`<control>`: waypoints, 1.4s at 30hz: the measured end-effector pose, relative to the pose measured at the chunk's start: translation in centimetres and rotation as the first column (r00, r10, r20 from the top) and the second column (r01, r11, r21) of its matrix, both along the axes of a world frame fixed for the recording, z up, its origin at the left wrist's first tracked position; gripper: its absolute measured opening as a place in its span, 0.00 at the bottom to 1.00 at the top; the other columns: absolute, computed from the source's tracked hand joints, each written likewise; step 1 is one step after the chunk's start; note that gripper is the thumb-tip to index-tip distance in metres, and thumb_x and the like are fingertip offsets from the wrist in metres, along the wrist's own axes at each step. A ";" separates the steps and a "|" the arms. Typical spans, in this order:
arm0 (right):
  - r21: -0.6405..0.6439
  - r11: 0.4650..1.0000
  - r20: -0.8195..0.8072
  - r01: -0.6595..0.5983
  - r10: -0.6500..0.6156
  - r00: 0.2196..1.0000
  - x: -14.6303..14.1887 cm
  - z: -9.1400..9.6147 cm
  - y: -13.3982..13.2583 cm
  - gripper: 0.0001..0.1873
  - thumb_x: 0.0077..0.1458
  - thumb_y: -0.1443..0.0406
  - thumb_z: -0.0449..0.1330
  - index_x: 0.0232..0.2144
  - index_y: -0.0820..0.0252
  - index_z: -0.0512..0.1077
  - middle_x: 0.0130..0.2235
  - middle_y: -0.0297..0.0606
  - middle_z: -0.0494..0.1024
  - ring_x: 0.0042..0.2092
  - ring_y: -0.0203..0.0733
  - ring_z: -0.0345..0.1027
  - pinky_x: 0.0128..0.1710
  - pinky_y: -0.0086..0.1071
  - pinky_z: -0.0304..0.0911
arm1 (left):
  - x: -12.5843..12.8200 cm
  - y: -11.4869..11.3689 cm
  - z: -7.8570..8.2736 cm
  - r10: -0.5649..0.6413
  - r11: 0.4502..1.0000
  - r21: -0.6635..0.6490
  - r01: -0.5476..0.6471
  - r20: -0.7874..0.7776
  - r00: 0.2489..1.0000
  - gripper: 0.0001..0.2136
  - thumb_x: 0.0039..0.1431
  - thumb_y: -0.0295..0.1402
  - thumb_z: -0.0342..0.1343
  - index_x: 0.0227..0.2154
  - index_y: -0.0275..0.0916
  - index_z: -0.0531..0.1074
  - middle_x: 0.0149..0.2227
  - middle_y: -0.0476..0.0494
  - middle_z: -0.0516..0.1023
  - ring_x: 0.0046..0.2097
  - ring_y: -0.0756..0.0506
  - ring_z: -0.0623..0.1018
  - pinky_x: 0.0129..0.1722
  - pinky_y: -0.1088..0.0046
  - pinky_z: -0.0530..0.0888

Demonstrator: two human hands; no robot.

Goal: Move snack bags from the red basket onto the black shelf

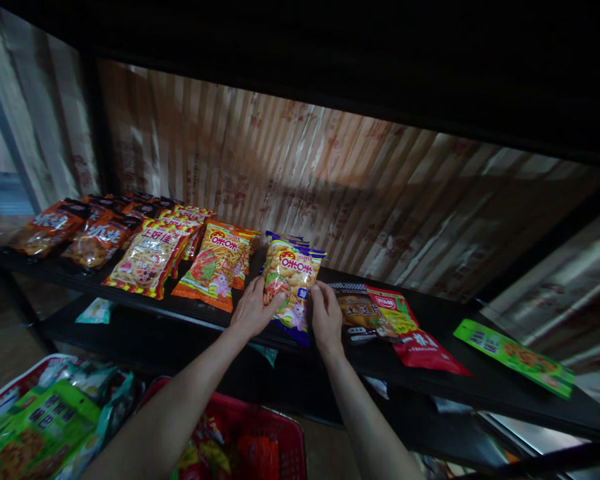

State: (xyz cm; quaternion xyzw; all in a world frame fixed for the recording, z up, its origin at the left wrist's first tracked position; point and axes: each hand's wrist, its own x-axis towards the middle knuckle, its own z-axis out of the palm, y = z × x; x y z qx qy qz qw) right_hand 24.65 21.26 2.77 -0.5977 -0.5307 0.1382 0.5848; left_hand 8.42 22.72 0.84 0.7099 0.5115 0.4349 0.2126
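Note:
Both my hands hold a yellow and purple snack bag (296,280) by its two sides, at the middle of the black shelf (340,363). My left hand (255,308) grips its left edge, thumb across the front. On the right edge is my right hand (326,319), its fingers partly hidden behind the bag. Similar purple-topped bags show just behind it. To the left stands an orange snack bag (214,267) with more behind it. A brown and clear bag of chips (360,315) lies just right of my right hand.
Further left are a yellow-and-red snack bag (147,259) and dark-topped orange bags (100,233). Rightward lie a red bag (427,347) and a green bag (517,353). Below are a red basket (293,427) and a white-rimmed basket (17,380) holding packets. A dark upper shelf (330,60) hangs overhead.

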 end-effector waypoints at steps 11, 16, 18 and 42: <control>0.063 0.949 -0.040 -0.309 0.312 0.949 -1.7 0.0 -0.7 0.34 0.49 0.57 0.61 0.57 0.57 0.58 0.53 0.45 0.72 0.50 0.47 0.69 0.50 0.41 0.65 | -0.6 -0.2 -0.2 -0.015 0.997 0.073 0.009 0.075 0.997 0.24 0.61 0.47 0.44 0.54 0.37 0.62 0.55 0.37 0.68 0.57 0.42 0.68 0.56 0.64 0.65; 0.088 0.957 -0.079 -0.276 0.283 0.956 -1.7 -0.8 -0.5 0.35 0.49 0.56 0.61 0.58 0.57 0.58 0.54 0.45 0.71 0.52 0.48 0.68 0.51 0.43 0.64 | -0.6 0.1 -0.4 -0.032 0.999 0.046 0.029 0.066 0.997 0.25 0.63 0.47 0.40 0.55 0.35 0.61 0.58 0.35 0.65 0.60 0.42 0.65 0.59 0.63 0.61; 0.085 0.962 -0.085 -0.259 0.266 0.960 -1.5 -1.4 -0.7 0.36 0.49 0.55 0.61 0.58 0.58 0.57 0.54 0.46 0.70 0.52 0.48 0.67 0.51 0.43 0.64 | -0.6 0.3 -0.4 -0.060 0.998 0.014 0.060 0.044 0.997 0.26 0.63 0.47 0.37 0.56 0.34 0.60 0.60 0.34 0.63 0.61 0.43 0.62 0.61 0.63 0.58; -0.016 0.993 0.122 -0.118 0.119 0.985 -0.8 -4.3 -1.9 0.47 0.45 0.52 0.62 0.62 0.60 0.50 0.60 0.49 0.61 0.60 0.53 0.56 0.58 0.48 0.54 | -0.9 -1.0 -1.0 0.138 0.956 0.244 -0.165 0.126 0.982 0.21 0.64 0.39 0.39 0.52 0.32 0.65 0.54 0.34 0.71 0.57 0.43 0.69 0.58 0.62 0.64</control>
